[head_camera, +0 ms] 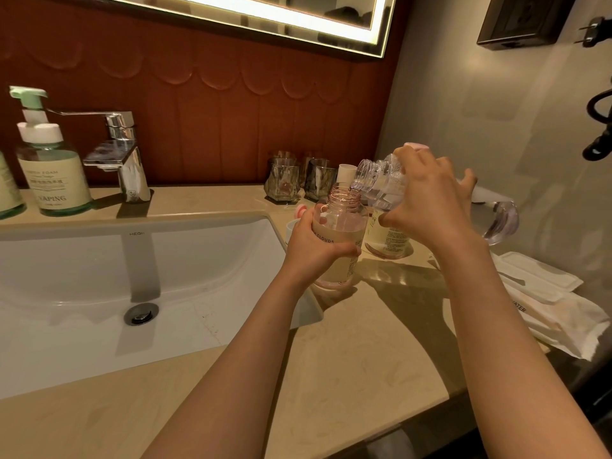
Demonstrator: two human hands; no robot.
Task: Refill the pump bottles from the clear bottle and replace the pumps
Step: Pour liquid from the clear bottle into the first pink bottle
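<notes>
My left hand (311, 250) grips a pink-tinted pump bottle (344, 226) with its pump off and its threaded neck open, held just right of the sink. My right hand (430, 200) holds the clear bottle (381, 180) tipped on its side, its mouth resting over the pink bottle's neck. Liquid lies in the tilted clear bottle. A second pink bottle (387, 240) stands on the counter behind, partly hidden by my right hand. A pink pump part (300, 211) peeks out behind my left hand.
A white sink (99, 276) with a chrome tap (126, 160) fills the left. A green pump bottle (49, 167) stands at the far left. Two glass tumblers (284, 180) sit by the wall. Folded white towels (546, 299) lie on the counter at right.
</notes>
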